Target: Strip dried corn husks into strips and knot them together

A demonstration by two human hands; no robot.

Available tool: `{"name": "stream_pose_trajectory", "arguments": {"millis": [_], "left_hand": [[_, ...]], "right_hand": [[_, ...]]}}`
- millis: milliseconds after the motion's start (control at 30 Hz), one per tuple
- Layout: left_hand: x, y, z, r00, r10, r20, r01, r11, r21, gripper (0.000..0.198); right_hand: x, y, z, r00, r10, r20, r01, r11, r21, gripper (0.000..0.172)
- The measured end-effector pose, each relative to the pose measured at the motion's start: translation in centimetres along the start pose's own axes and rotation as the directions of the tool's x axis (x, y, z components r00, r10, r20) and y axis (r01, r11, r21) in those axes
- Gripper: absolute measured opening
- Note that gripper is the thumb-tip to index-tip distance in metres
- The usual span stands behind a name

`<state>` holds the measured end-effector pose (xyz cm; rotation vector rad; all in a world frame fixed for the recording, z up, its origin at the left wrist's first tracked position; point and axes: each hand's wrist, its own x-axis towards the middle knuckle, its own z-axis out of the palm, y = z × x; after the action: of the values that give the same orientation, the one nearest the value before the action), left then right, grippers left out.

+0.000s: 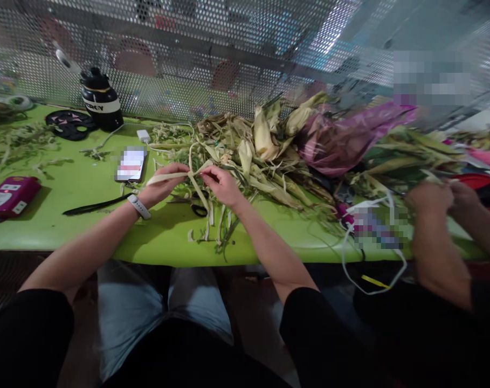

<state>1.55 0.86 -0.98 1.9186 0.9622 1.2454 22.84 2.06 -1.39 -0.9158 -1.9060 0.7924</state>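
My left hand (164,186) and my right hand (222,185) are both closed on a pale strip of corn husk (196,186) held between them above the green table (59,226). The strip runs flat out to the left of my left hand and hangs down below my right. A white band sits on my left wrist. Loose husk strips (212,226) lie under my hands near the table's front edge. A big heap of corn husks (261,151) lies just beyond my hands.
A phone (130,164), a white charger (143,136), a black bottle (101,99) and a magenta device (10,195) lie to the left. Black scissors (196,207) rest beneath my hands. A purple plastic bag (345,137) tops the heap. Another person's hands (442,199) work at right.
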Motion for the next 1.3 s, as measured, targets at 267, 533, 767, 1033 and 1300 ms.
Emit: {"name": "stream_pose_trajectory", "arguments": {"millis": [267, 533, 767, 1033, 1300], "left_hand": [[-0.3, 0.4, 0.9, 0.979, -0.156, 0.135, 0.179, 0.967, -0.183, 0.021], [-0.7, 0.1, 0.9, 0.986, -0.132, 0.106, 0.153, 0.961, -0.231, 0.026], [-0.4, 0.5, 0.6, 0.963, -0.23, 0.141, 0.268, 0.877, -0.398, 0.028], [-0.6, 0.9, 1.3, 0.822, -0.452, 0.347, 0.567, 0.598, -0.566, 0.031], [-0.6, 1.2, 1.0, 0.854, -0.452, 0.259, 0.521, 0.726, -0.45, 0.036]], "right_hand": [[-0.1, -1.0, 0.0, 0.981, 0.143, 0.129, -0.17, 0.957, 0.236, 0.028], [-0.2, -1.3, -1.3, 0.945, 0.199, 0.259, -0.256, 0.944, 0.21, 0.047], [-0.3, -1.0, -1.5, 0.991, 0.057, 0.121, -0.051, 0.997, -0.057, 0.042], [-0.6, -0.9, -0.1, 0.965, -0.154, 0.211, 0.214, 0.93, -0.3, 0.047], [-0.8, -1.0, 0.1, 0.961, -0.157, 0.228, 0.224, 0.924, -0.308, 0.045]]}}
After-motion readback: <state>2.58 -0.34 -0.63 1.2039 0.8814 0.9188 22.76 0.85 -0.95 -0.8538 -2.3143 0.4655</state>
